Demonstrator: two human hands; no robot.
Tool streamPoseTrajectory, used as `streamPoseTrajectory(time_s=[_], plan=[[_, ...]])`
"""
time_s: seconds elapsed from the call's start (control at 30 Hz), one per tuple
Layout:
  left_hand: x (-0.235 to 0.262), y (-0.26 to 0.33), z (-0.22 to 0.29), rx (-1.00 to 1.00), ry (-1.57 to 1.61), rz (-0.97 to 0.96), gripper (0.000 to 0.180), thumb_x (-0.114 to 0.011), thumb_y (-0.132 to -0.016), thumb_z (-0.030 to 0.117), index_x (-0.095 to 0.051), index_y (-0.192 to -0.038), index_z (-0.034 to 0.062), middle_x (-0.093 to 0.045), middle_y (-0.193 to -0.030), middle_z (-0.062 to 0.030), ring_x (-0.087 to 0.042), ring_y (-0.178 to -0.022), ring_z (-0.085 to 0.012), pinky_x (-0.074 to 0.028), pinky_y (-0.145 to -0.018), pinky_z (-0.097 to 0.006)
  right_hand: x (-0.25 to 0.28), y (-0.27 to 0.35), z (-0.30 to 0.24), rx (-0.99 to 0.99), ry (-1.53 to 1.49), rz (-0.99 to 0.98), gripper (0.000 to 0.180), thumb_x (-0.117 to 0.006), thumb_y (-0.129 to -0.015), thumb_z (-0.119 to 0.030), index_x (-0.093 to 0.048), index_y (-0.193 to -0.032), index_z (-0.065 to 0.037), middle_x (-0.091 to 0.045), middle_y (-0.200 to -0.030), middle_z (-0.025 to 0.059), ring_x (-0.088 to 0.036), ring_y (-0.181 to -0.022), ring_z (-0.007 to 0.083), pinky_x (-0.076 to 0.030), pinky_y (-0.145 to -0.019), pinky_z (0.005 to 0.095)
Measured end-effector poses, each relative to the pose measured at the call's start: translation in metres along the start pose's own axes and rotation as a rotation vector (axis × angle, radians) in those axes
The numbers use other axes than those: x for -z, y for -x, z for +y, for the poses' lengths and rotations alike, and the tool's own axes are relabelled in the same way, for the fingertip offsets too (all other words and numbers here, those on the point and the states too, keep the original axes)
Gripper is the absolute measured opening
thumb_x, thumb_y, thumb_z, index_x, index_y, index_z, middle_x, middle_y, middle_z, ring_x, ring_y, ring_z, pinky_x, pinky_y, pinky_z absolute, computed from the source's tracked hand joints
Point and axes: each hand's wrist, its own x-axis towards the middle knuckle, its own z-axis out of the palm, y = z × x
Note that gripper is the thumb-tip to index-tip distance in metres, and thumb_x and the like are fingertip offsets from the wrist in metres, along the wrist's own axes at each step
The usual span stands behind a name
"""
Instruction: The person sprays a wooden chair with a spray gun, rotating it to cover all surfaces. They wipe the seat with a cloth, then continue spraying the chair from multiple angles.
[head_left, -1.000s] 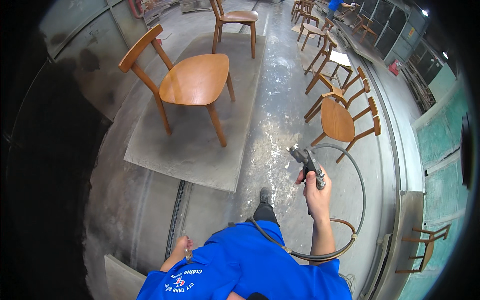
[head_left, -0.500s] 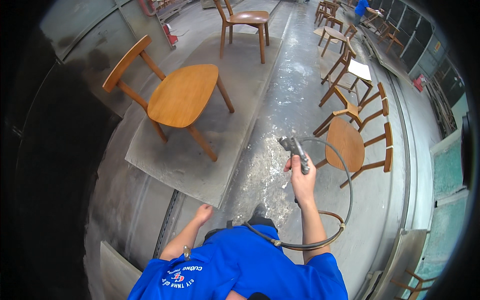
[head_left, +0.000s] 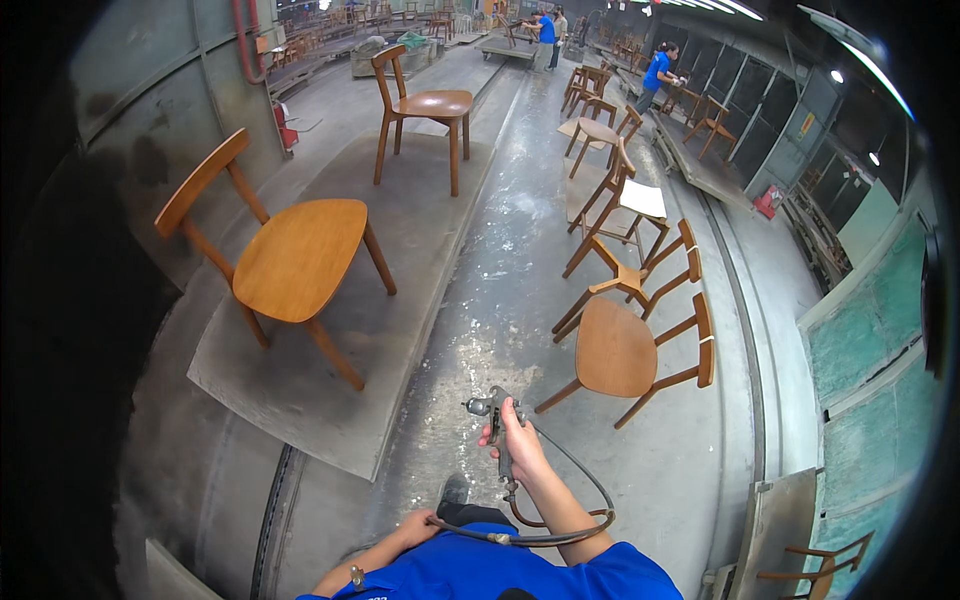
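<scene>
The spray gun [head_left: 483,406] is held in the right hand [head_left: 518,447], the grip clamped around its handle, above the floor [head_left: 480,300] between the board [head_left: 300,405] and the near right chair [head_left: 617,348]. The nozzle is directed leftward. The hose [head_left: 530,541] is routed across the right forearm [head_left: 560,505] toward the left hand [head_left: 413,528]; whether that grip is clamped on it cannot be determined. Two wooden chairs [head_left: 305,255] are supported upright on the board.

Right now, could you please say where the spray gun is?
In the head view, the spray gun is below centre, in the right hand, above the shoe.
</scene>
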Motion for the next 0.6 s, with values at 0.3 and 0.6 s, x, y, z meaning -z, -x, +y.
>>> streamPoseTrajectory(time_s=[0.3, 0.6], plan=[[-0.035, 0.124, -0.090, 0.526, 0.008, 0.747, 0.030, -0.069, -0.091, 0.030, -0.067, -0.091, 0.0001, -0.068, -0.093, -0.0251, -0.066, -0.092, -0.0422, -0.052, -0.082, -0.047, 0.004, 0.092, 0.000, -0.136, 0.130, -0.195, 0.061, -0.043, -0.099, -0.065, -0.059, -0.116, -0.009, -0.066, -0.087, 0.0050, -0.071, -0.082, 0.0180, -0.051, -0.056, 0.0259], [-0.166, 0.269, -0.095, 0.883, 0.349, 0.996, 0.036, -0.064, -0.092, 0.036, -0.069, -0.090, 0.0005, -0.070, -0.088, -0.0268, -0.066, -0.090, -0.0455, -0.051, -0.080, -0.050, -0.064, 0.101, 0.090, -0.456, 0.345, -0.629, 0.052, -0.055, -0.101, -0.048, -0.052, -0.128, -0.003, -0.068, -0.110, 0.0165, -0.071, -0.098, 0.0270, -0.063, -0.080, 0.0390]])
